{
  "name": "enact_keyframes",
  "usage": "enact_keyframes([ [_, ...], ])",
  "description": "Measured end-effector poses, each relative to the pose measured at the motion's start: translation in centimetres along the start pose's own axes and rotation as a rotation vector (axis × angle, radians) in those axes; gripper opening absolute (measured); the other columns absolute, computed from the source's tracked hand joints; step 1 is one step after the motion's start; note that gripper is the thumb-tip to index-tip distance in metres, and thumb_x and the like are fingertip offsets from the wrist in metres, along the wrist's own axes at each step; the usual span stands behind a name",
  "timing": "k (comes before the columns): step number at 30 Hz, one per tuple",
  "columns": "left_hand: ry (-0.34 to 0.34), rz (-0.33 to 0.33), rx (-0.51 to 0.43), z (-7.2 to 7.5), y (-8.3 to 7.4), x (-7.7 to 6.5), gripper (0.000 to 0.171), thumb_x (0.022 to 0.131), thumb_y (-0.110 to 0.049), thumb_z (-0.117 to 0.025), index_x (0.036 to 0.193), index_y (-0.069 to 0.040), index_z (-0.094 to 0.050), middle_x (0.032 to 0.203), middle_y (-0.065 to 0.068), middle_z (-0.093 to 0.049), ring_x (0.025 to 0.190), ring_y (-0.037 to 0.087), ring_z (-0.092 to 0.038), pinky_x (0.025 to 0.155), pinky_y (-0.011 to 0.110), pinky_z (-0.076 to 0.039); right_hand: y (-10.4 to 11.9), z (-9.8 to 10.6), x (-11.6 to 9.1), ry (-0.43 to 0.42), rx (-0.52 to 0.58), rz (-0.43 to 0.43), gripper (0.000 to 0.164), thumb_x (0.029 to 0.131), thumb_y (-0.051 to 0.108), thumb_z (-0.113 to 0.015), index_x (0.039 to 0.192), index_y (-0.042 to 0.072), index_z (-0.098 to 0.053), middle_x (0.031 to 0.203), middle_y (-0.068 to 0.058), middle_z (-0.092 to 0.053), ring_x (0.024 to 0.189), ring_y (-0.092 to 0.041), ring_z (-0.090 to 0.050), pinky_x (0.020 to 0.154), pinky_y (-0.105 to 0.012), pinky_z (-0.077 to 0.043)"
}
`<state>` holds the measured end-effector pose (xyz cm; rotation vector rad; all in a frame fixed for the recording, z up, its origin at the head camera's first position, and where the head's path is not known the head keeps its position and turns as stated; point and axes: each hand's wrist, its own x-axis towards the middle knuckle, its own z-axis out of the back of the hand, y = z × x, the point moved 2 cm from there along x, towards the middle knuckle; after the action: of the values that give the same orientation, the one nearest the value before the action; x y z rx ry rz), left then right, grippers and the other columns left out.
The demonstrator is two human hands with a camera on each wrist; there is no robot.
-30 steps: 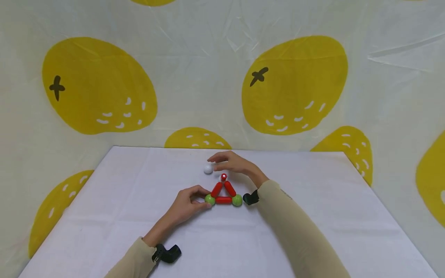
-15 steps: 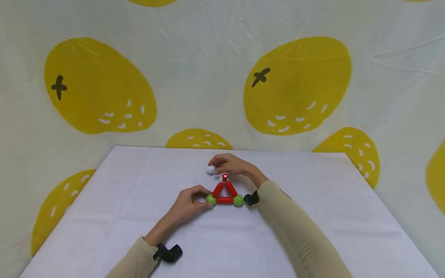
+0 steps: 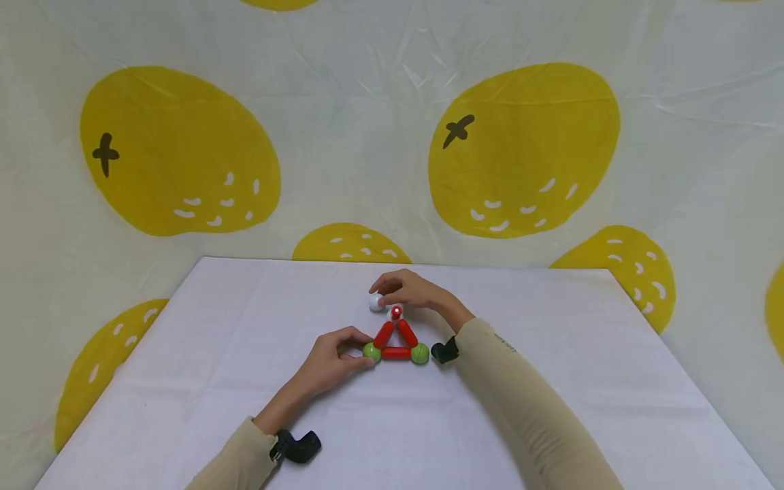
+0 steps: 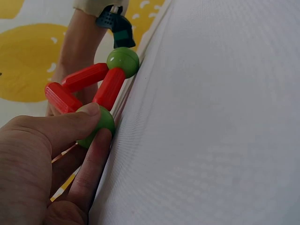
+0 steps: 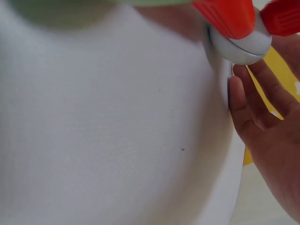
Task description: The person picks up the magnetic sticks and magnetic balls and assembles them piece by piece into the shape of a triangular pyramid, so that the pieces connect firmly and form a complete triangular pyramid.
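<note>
A triangle of red magnetic rods and balls lies on the table, its bottom rod (image 3: 395, 353) running between two green balls. My left hand (image 3: 331, 361) pinches the left green ball (image 4: 107, 123) between thumb and fingers. The right green ball (image 3: 419, 353) sits free at the other corner. At the far corner is a white ball (image 5: 241, 44), with another red rod (image 3: 397, 311) pointing up from it. Just behind that corner, my right hand (image 3: 407, 288) holds a loose white ball (image 3: 376, 302) with thumb and fingertips. The right wrist view hides this loose ball behind the corner.
A white cloth covers the table (image 3: 551, 381). Behind it hangs a pale backdrop (image 3: 355, 136) printed with yellow fruit. A dark wrist camera (image 3: 445, 350) on the right wrist sits close beside the right green ball.
My right hand's fingers have closed on the loose white ball and brought it slightly right and nearer to the triangle's far corner. The left hand keeps its grip on the green ball.
</note>
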<state>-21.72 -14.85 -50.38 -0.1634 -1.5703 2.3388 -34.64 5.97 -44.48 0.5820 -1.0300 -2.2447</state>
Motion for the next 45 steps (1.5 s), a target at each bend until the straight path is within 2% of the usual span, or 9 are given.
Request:
enact_keyframes([
  [4, 0.002, 0.001, -0.008, 0.0, 0.1, 0.1, 0.029, 0.085, -0.026, -0.086, 0.112, -0.021, -0.075, 0.109, -0.003, -0.076, 0.104, 0.016, -0.067, 0.074, 0.020, -0.056, 0.1, 0.4, -0.4, 0.000, -0.001, -0.002, 0.032, 0.100, 0.016, -0.066, 0.130, 0.007, -0.069, 0.130, -0.011, -0.070, 0.122, -0.028, -0.063, 0.108, -0.043, -0.052],
  [8, 0.004, 0.003, -0.001, 0.0, 0.1, 0.2, 0.029, 0.085, -0.025, -0.086, 0.111, -0.022, -0.075, 0.108, -0.003, -0.076, 0.103, 0.015, -0.068, 0.074, 0.020, -0.056, 0.1, 1.0, -1.0, -0.036, -0.007, 0.003, 0.031, 0.100, 0.017, -0.066, 0.130, 0.008, -0.070, 0.130, -0.010, -0.070, 0.122, -0.027, -0.063, 0.105, -0.041, -0.053],
  [14, 0.012, 0.005, 0.013, 0.0, 0.1, 0.3, 0.029, 0.086, -0.025, -0.085, 0.113, -0.023, -0.075, 0.109, -0.005, -0.076, 0.103, 0.013, -0.067, 0.075, 0.021, -0.056, 0.5, 1.9, -2.2, -0.088, 0.025, 0.032, 0.032, 0.101, 0.016, -0.066, 0.129, 0.002, -0.068, 0.126, -0.014, -0.072, 0.111, -0.029, -0.066, 0.097, -0.034, -0.056],
  [21, 0.015, -0.003, 0.019, 0.0, 0.0, 0.5, 0.029, 0.086, -0.025, -0.085, 0.113, -0.024, -0.075, 0.109, -0.005, -0.076, 0.104, 0.015, -0.067, 0.075, 0.021, -0.055, 1.2, 2.3, -4.1, -0.148, 0.100, 0.024, 0.034, 0.099, 0.016, -0.068, 0.130, 0.000, -0.067, 0.127, -0.016, -0.069, 0.117, -0.031, -0.066, 0.105, -0.042, -0.054],
  [27, 0.013, -0.002, 0.019, 0.1, -0.1, 0.5, 0.029, 0.086, -0.025, -0.085, 0.112, -0.023, -0.076, 0.108, -0.004, -0.076, 0.105, 0.017, -0.067, 0.075, 0.020, -0.055, 1.6, 2.3, -5.8, -0.210, 0.132, 0.043, 0.034, 0.100, 0.018, -0.068, 0.130, 0.003, -0.068, 0.131, -0.014, -0.068, 0.121, -0.030, -0.065, 0.109, -0.044, -0.052],
  [32, 0.011, -0.010, 0.029, 0.1, -0.1, 0.4, 0.029, 0.086, -0.026, -0.085, 0.113, -0.023, -0.075, 0.109, -0.004, -0.076, 0.105, 0.016, -0.067, 0.075, 0.021, -0.055, 2.1, 2.2, -7.1, -0.238, 0.145, 0.041, 0.034, 0.100, 0.019, -0.068, 0.131, 0.004, -0.068, 0.132, -0.007, -0.069, 0.121, -0.027, -0.066, 0.104, -0.039, -0.055],
  [35, 0.012, -0.010, 0.032, 0.2, 0.0, 0.4, 0.029, 0.086, -0.026, -0.085, 0.114, -0.024, -0.075, 0.109, -0.005, -0.076, 0.104, 0.014, -0.067, 0.075, 0.021, -0.055, 2.5, 1.9, -8.0, -0.246, 0.163, 0.054, 0.034, 0.100, 0.017, -0.067, 0.131, 0.003, -0.068, 0.130, -0.007, -0.070, 0.119, -0.026, -0.066, 0.102, -0.035, -0.056],
  [41, 0.009, -0.005, 0.037, 0.3, -0.1, 0.3, 0.030, 0.086, -0.026, -0.085, 0.114, -0.024, -0.075, 0.109, -0.005, -0.076, 0.104, 0.015, -0.067, 0.074, 0.021, -0.055, 3.3, 1.0, -8.8, -0.265, 0.174, 0.077, 0.030, 0.099, 0.015, -0.069, 0.128, 0.009, -0.069, 0.128, -0.007, -0.070, 0.119, -0.024, -0.066, 0.103, -0.031, -0.055],
  [45, 0.010, -0.013, 0.031, 0.3, -0.2, 0.3, 0.030, 0.086, -0.027, -0.085, 0.114, -0.023, -0.075, 0.110, -0.004, -0.076, 0.105, 0.017, -0.067, 0.075, 0.021, -0.055, 3.8, 0.6, -9.1, -0.277, 0.177, 0.083, 0.033, 0.097, 0.011, -0.072, 0.128, 0.004, -0.068, 0.126, -0.011, -0.070, 0.118, -0.027, -0.067, 0.101, -0.031, -0.056],
])
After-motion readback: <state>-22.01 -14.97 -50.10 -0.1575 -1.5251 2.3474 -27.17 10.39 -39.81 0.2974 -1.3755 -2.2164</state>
